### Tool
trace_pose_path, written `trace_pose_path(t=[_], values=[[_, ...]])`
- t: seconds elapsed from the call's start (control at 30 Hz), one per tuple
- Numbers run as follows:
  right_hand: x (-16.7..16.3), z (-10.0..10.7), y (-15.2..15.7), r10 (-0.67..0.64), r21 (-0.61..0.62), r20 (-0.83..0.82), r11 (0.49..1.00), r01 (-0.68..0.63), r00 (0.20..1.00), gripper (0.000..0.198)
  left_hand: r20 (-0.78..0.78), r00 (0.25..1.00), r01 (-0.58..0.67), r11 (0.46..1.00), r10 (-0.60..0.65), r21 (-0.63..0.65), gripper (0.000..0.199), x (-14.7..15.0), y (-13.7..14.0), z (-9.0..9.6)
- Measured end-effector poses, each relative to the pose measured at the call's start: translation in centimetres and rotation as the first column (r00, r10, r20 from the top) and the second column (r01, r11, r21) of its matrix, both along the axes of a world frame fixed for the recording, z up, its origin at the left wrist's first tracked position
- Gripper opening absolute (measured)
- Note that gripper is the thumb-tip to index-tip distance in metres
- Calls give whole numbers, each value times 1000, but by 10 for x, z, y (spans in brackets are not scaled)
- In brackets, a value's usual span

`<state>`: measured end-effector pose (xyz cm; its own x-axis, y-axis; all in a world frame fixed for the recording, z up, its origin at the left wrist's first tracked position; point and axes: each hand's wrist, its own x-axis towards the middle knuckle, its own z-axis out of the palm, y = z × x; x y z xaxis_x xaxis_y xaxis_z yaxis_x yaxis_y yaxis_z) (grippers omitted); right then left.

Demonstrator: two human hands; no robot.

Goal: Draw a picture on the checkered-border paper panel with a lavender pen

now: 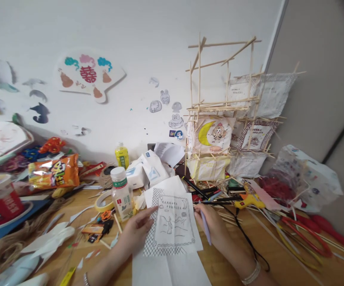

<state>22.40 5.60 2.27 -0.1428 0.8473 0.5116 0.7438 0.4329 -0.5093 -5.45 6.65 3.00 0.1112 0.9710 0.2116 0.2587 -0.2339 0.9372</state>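
A sheet of paper with an ink drawing [174, 218] lies in front of me, creased down the middle. It has a framed scene with a standing figure, handwritten lines on top, and cross-hatching along its left and lower sides. Beneath it a blank white sheet [172, 270] sticks out toward me. My left hand [137, 230] rests at the drawing's left edge, fingers stretched out and holding nothing. At the right edge, my right hand [212, 224] is closed around a light purple pen [205, 228]; its tip is hard to make out.
A clear bottle [122, 194] and a tape roll [104, 201] stand left of the paper. Behind are tissue packs [152, 167] and a tall stick frame [200, 79] with paper panels. A yellow glue gun [250, 201] and orange-handled scissors [305, 234] lie right.
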Motion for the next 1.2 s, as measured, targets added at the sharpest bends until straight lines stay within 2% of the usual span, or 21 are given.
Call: trace_pose_path(t=[0.2, 0.33, 0.4, 0.53, 0.67, 0.77, 0.87, 0.93, 1.07, 1.2], values=[[-5, -4, -1, 37, -3, -9, 999, -37, 999, 13, -51, 997, 54, 999, -54, 3, 58, -2, -2, -2], [-8, -12, -1, 25, 1, -8, 1000, -25, 1000, 19, -125, 987, 97, 995, -97, -9, 45, -1, 0, -8], [-10, -15, -1, 21, -8, -52, 1000, -21, 998, 25, -158, 981, 116, 993, -115, -4, 36, 0, 1, -11], [-15, -16, -2, 42, -100, -237, 993, -67, 971, 34, -186, 977, 111, 993, -101, 41, 40, -1, 2, -19], [-20, -12, -3, 89, -187, -449, 964, -191, 889, 34, -179, 981, 96, 989, -75, 111, 40, -4, 4, -24], [-22, -8, -6, 113, -243, -634, 910, -335, 765, 34, -174, 983, 80, 985, -53, 155, 37, -4, 2, -24], [-21, 1, -11, 121, -242, -773, 851, -467, 622, 37, -170, 985, 67, 984, -39, 166, 38, -2, -2, -24], [-20, 7, -15, 107, -240, -803, 841, -484, 586, 40, -165, 985, 67, 985, -41, 156, 43, -1, -4, -24], [-19, 9, -16, 95, -253, -787, 851, -459, 610, 42, -152, 986, 85, 986, -62, 144, 48, 1, -4, -25], [-18, -1, -5, 68, -249, -753, 892, -378, 654, 40, -163, 986, 60, 984, -32, 169, 41, -1, -2, -23]])
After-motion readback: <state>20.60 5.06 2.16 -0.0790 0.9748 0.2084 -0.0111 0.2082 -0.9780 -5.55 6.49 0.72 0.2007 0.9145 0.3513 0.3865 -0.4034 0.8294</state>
